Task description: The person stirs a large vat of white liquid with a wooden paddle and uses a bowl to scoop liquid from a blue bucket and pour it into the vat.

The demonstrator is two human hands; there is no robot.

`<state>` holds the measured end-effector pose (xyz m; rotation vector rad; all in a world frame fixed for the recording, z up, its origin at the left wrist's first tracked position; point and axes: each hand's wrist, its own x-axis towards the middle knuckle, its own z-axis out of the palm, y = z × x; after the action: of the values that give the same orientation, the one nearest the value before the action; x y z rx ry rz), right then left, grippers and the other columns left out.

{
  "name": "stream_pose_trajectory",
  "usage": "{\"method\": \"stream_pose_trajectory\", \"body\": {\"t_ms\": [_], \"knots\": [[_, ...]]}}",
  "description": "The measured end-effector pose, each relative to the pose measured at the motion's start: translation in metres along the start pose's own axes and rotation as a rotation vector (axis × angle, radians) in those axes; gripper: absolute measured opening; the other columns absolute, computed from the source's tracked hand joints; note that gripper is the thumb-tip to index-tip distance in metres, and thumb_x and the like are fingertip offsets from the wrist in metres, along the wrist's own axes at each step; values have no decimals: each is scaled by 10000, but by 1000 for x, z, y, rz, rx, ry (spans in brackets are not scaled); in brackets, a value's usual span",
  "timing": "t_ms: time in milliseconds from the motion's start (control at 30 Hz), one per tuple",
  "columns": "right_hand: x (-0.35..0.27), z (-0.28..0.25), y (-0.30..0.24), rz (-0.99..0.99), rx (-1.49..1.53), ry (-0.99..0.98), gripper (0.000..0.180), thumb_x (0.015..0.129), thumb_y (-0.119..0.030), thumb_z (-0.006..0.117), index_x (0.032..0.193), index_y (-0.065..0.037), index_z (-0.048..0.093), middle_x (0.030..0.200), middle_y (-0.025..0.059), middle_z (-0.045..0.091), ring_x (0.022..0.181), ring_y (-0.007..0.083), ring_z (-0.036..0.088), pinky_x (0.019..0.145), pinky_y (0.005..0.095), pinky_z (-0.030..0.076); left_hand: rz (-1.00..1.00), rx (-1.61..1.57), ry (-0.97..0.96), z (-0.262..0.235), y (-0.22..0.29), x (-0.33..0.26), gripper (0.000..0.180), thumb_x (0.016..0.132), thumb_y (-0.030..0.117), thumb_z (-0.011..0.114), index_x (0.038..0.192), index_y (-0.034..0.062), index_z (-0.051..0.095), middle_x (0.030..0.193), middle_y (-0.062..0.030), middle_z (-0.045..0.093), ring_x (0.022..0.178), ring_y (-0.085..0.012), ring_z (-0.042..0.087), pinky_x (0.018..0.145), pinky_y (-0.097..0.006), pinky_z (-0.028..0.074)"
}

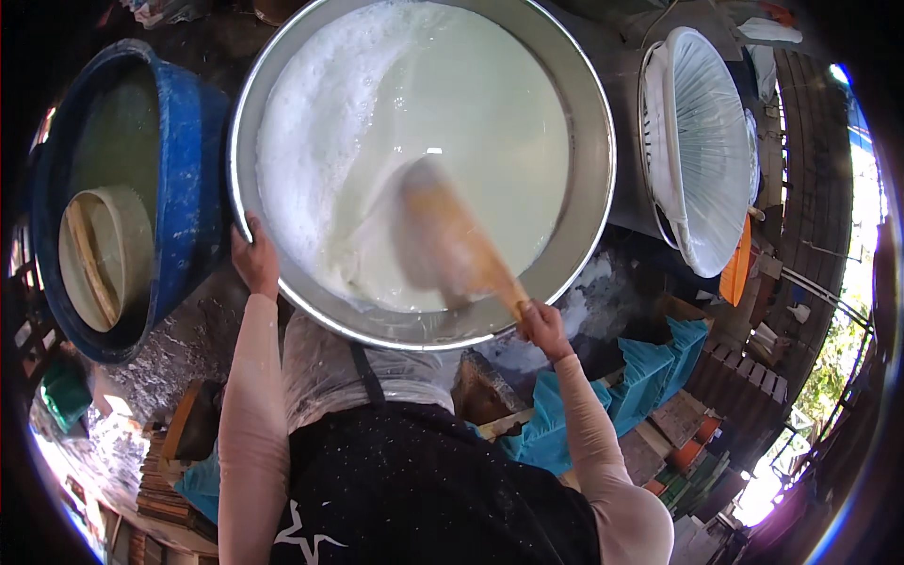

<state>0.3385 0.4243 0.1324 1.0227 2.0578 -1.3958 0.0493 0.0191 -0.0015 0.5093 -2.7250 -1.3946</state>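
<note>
In front of me stands a large round metal vat (593, 141) full of pale, milky liquid (480, 122). White foam (306, 151) lies along the left part of its surface. My right hand (543, 330) is closed round the handle of a wooden paddle (466, 245) at the vat's near right. The paddle slants over the rim, its blade blurred by motion at the liquid's surface; how deep it reaches I cannot tell. My left hand (255, 259) grips the vat's rim on the near left, fingers partly hidden by the edge.
On the left, a blue tub (193, 188) holds dark liquid and a pale bucket (141, 254) with a wooden stick (91, 264). A cloth-lined round container (706, 151) stands at the right. Turquoise sheeting (650, 372) and boards lie by my right arm.
</note>
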Motion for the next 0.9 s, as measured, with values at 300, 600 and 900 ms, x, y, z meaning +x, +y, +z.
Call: {"method": "stream_pose_trajectory", "body": {"t_ms": [300, 600, 900], "knots": [[224, -22, -15, -311, -334, 819, 492, 1006, -414, 479, 809, 20, 602, 729, 233, 644, 599, 381, 633, 578, 481, 494, -7, -5, 12, -4, -15, 7, 505, 994, 441, 538, 1173, -24, 621, 1075, -233, 673, 963, -398, 637, 862, -434, 484], [200, 83, -2, -432, -485, 650, 453, 1003, -385, 469, 786, -9, 596, 618, 212, 622, 620, 450, 619, 615, 523, 487, -25, 9, 31, 2, 6, 2, 466, 987, 455, 525, 1078, 11, 633, 1017, -261, 676, 962, -457, 639, 812, -482, 498], [65, 136, 10, -437, -692, 367, 332, 989, -323, 533, 781, -66, 567, 615, 210, 600, 621, 458, 597, 638, 552, 456, -123, -1, -39, 7, 19, 3, 520, 981, 479, 512, 1156, 2, 624, 1090, -270, 670, 1037, -455, 626, 880, -478, 492]]}}
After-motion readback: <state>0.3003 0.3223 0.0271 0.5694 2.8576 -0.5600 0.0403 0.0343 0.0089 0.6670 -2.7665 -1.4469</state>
